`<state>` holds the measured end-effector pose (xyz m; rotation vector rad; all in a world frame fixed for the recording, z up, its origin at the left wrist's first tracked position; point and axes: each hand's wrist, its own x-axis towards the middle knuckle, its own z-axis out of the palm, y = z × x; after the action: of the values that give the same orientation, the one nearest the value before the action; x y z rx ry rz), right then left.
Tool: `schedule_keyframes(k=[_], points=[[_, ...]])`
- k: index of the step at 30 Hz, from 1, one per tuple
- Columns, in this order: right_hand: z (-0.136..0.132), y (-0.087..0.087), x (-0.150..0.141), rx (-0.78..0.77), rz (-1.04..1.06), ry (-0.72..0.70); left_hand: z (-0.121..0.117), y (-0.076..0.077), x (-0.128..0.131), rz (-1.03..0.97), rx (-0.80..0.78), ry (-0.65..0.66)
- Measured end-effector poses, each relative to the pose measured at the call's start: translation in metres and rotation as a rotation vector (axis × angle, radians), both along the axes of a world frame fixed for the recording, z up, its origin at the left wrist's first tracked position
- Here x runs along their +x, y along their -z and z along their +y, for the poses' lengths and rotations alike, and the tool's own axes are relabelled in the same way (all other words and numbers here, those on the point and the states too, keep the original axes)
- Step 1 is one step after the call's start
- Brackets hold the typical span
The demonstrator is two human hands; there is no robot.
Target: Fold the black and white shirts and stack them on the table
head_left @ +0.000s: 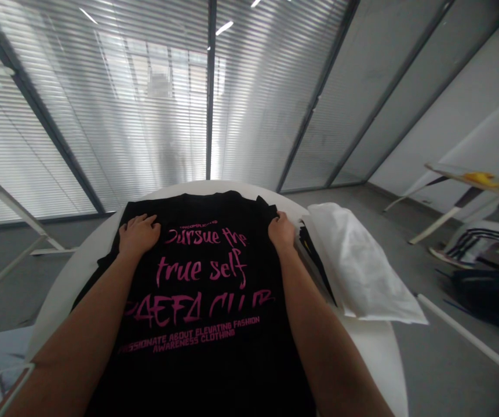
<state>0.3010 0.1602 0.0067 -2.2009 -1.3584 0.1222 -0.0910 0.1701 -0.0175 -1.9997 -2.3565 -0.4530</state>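
Observation:
A black T-shirt with pink lettering lies spread on a round white table, its neck end away from me. My left hand rests on the shirt's upper left part with the fingers laid over the fabric. At the upper right edge, my right hand is closed on the shirt's cloth, where a small fold stands up beyond the fingers. The lower part of the shirt runs out of view between my forearms.
Right of the shirt, a white folded cloth or bag lies over a dark stack and overhangs the table edge. A wooden-topped table stands at far right, dark bags beneath it. White metal frame legs stand left. Glass panels with blinds rise behind.

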Motion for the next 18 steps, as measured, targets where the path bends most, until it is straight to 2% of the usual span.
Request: schedule_keyframes(k=[5, 12, 15, 18], points=[[-0.005, 0.002, 0.002, -0.112, -0.145, 0.040, 0.000, 0.000, 0.000, -0.001, -0.005, -0.002], [-0.012, -0.006, 0.002, -0.286, -0.108, 0.055, 0.002, 0.002, -0.001, -0.010, 0.003, -0.007], [-0.011, -0.006, 0.001, -0.293, -0.106, 0.018, 0.002, 0.002, -0.001, -0.010, 0.004, -0.006], [-0.008, -0.004, 0.002, -0.233, -0.117, -0.052, 0.002, 0.002, -0.001, -0.005, 0.003, -0.006]])
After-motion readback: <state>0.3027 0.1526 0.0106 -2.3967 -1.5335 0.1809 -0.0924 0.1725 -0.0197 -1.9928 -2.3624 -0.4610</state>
